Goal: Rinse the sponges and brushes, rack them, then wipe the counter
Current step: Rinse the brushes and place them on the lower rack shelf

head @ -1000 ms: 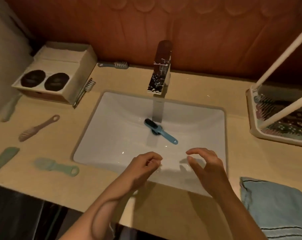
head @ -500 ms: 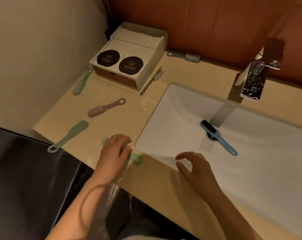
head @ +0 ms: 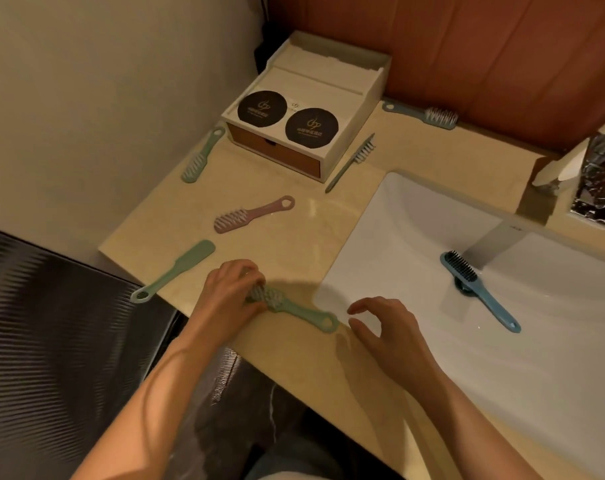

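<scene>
Head view. Beige stone counter (head: 294, 244) set into a corner — pale wall on the left, reddish panelled wall behind. Its front edge runs diagonally from lower right to a square outer corner at the left, with dark floor below. A white sink (head: 391, 237) is sunk into the counter's right part; the faucet (head: 585, 188) stands at its back rim and water runs down to the drain.

Items on the counter: a white box (head: 342, 109) with two black round labels in the back corner; a green brush (head: 202, 155) left of the box, near the wall; a thin brush (head: 351, 161) along the box's right side; a blue-grey brush (head: 422, 114) against the back wall; a pink brush (head: 252, 214) mid-counter; a green paddle brush (head: 176, 270) lying bristles down with its handle loop over the front edge. A blue brush (head: 477, 289) lies in the sink across the drain, bristles up.

Left hand (head: 230, 296) — fingers closed around the head of a green brush (head: 290, 308) near the front edge, its handle pointing toward the sink corner. Right hand (head: 387, 327) hovers over the sink's near corner, fingers loosely spread and curled, holding nothing.

Open counter lies between the pink brush and the sink.
</scene>
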`<state>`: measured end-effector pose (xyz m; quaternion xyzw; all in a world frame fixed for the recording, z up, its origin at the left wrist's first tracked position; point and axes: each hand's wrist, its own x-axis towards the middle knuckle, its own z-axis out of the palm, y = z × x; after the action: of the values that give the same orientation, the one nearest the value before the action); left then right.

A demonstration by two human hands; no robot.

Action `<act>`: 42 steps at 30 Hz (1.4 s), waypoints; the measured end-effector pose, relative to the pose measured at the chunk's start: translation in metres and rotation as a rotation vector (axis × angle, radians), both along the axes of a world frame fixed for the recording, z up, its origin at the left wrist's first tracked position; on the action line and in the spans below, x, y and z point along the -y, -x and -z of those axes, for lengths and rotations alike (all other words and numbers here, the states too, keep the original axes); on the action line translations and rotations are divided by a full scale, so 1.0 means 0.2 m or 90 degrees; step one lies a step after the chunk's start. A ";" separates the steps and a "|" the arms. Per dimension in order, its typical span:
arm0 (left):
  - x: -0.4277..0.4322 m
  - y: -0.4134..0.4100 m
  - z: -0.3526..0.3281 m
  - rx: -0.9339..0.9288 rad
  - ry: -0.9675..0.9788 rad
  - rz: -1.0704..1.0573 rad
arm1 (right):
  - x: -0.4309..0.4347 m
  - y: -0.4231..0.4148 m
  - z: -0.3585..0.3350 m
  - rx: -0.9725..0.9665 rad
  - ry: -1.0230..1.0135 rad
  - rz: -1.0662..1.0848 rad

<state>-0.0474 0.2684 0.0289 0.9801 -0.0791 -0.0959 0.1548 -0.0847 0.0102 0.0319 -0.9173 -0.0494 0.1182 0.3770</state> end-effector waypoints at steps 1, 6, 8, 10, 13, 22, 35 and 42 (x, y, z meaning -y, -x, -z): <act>0.01 -0.02 0.00 0.002 0.003 0.007 | -0.02 -0.01 -0.01 0.001 -0.001 -0.004; 0.14 -0.08 -0.05 -0.010 0.085 0.005 | -0.12 -0.09 -0.03 0.037 -0.022 -0.018; 0.18 -0.09 -0.10 -0.004 0.123 0.020 | -0.17 -0.12 -0.04 0.068 -0.006 -0.039; 0.21 -0.11 -0.15 0.025 0.181 0.049 | -0.21 -0.17 -0.08 0.094 -0.004 -0.050; 0.23 -0.15 -0.21 0.072 0.223 0.098 | -0.24 -0.24 -0.14 0.069 -0.107 -0.045; 0.08 -0.32 -0.22 0.007 0.126 -0.035 | -0.20 -0.32 -0.16 -0.060 -0.129 0.076; -0.14 -0.65 -0.05 -0.018 -0.249 -0.071 | -0.04 -0.27 -0.10 -0.063 -0.076 0.151; -0.03 -0.64 -0.12 0.046 -0.147 -0.068 | 0.06 -0.24 -0.08 -0.070 -0.068 0.166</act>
<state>0.0811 0.2735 0.0529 0.9970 -0.0211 -0.0608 0.0426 -0.0366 -0.0014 0.0477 -0.8866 0.0849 0.1155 0.4397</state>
